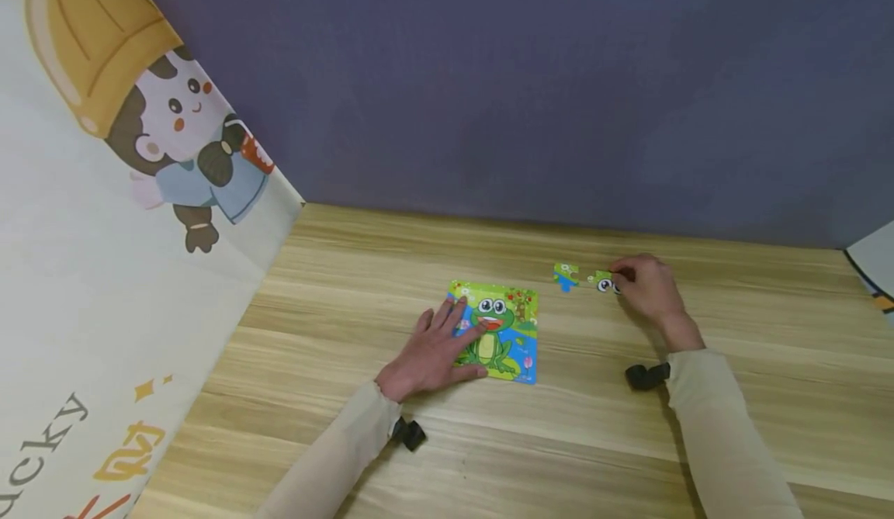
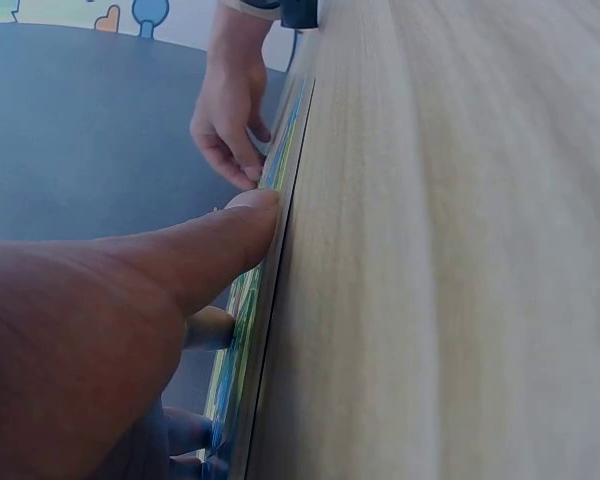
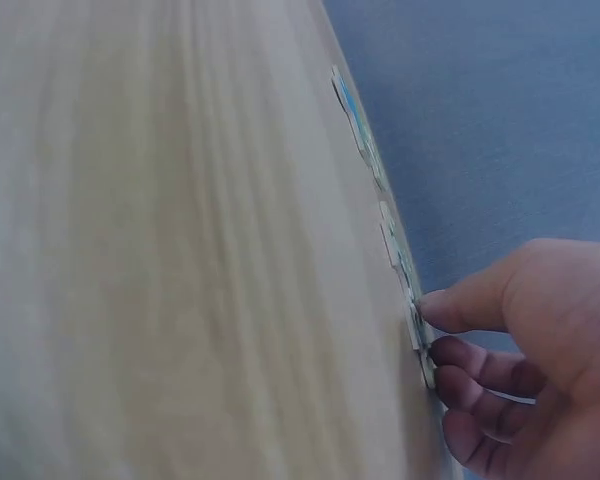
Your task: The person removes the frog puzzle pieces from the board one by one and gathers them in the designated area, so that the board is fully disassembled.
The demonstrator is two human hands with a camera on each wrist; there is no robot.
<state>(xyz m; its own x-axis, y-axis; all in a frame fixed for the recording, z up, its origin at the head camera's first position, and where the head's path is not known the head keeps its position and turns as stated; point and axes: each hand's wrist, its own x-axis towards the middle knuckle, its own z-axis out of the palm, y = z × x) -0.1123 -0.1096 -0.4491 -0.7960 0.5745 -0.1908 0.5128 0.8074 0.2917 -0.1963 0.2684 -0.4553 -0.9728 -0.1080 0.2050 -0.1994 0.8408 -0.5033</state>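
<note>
A square frog puzzle (image 1: 525, 340) lies on the wooden table, with a green frog on a blue and green background. My left hand (image 1: 429, 354) rests on its left part, fingers spread, thumb at the near edge. Up and to the right, my right hand (image 1: 651, 292) pinches a puzzle piece (image 1: 602, 280) printed with frog eyes by its right end, using thumb and fingertips. That piece (image 3: 392, 245) lies low at the tabletop in the right wrist view. Left of it is a second loose piece (image 1: 566, 275), green and blue, which no hand touches.
The wooden tabletop (image 1: 594, 434) stretches around both hands. A dark blue panel (image 1: 531, 92) stands along its far edge. At the left is a white wall (image 1: 91, 271) with a cartoon figure (image 1: 188, 131) in a yellow hat. Each wrist wears a small black camera (image 1: 646, 377).
</note>
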